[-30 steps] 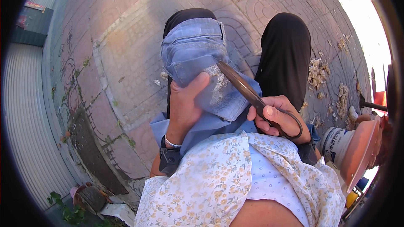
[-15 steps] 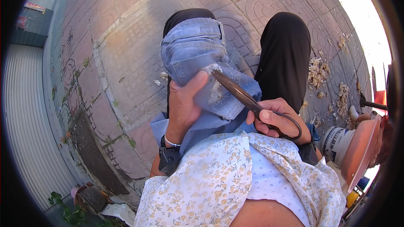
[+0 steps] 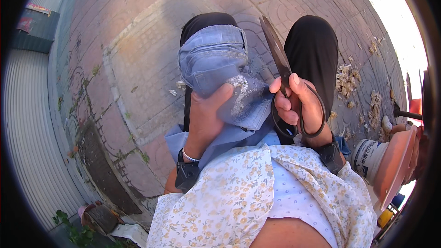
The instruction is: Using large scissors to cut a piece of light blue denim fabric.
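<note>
A pair of faded blue jeans [image 3: 213, 53] lies bunched over my left thigh and lap. A whitish, decorated patch [image 3: 239, 94] shows on the denim. My left hand [image 3: 206, 115] grips the cloth, thumb on top beside this patch, the other fingers hidden under the fabric. To the right, my right hand [image 3: 303, 105] holds large dark scissors [image 3: 277, 53] by their looped handles. Their blades look closed and point up and away, between my knees. The fingers of that hand are close to the edge of the jeans; whether they touch it I cannot tell.
Paving bricks [image 3: 138, 69] cover the ground. Pale scraps [image 3: 347, 80] lie scattered right of my knee. A white tub [image 3: 369, 156] and a pinkish basin [image 3: 395, 167] stand close by my right arm. A ribbed metal shutter [image 3: 34, 133] runs along the left.
The scissors have come away from the patch and swung upright, tips now pointing far from me. My right hand has risen and turned with them. My left hand keeps its hold on the jeans.
</note>
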{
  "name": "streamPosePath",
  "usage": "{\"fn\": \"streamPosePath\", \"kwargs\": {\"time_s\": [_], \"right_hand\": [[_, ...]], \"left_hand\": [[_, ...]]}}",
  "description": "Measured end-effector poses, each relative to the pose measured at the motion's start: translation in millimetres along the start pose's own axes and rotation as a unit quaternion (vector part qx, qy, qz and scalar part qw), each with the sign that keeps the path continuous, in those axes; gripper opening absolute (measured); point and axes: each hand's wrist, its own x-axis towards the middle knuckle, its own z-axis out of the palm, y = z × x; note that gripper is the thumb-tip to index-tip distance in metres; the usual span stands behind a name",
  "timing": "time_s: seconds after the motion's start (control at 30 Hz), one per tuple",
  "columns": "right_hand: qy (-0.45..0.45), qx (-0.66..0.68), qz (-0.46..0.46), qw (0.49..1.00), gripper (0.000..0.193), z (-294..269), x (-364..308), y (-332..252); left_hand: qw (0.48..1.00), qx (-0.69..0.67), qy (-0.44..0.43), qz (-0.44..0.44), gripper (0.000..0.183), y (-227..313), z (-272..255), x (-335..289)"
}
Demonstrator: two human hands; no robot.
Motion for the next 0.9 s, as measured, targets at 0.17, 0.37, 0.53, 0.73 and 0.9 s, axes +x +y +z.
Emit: {"fn": "streamPosePath", "kwargs": {"time_s": [0.17, 0.37, 0.53, 0.73, 0.9], "right_hand": [[-0.1, -0.102, 0.055, 0.988, 0.049, -1.8, -14.4, -9.5], [-0.109, -0.113, 0.11, 0.981, 0.04, -16.0, -23.9, -6.5], [-0.139, -0.122, 0.114, 0.976, 0.039, -24.0, -26.9, -2.1], [-0.134, -0.11, 0.126, 0.977, 0.037, -24.6, -28.6, -2.4], [-0.136, -0.123, 0.124, 0.975, 0.038, -25.6, -31.4, -3.0]], "left_hand": [[0.996, -0.092, 0.008, -0.008, 0.043, 1.7, -8.2, 2.8], [0.995, -0.102, 0.008, 0.0, 0.043, -4.7, -7.8, 7.9], [0.995, -0.099, -0.001, 0.007, 0.043, -7.3, -5.1, 9.8], [0.994, -0.107, -0.007, 0.007, 0.044, -5.3, -3.1, 8.6], [0.994, -0.108, -0.006, 0.005, 0.043, -4.8, -1.2, 7.2]]}}
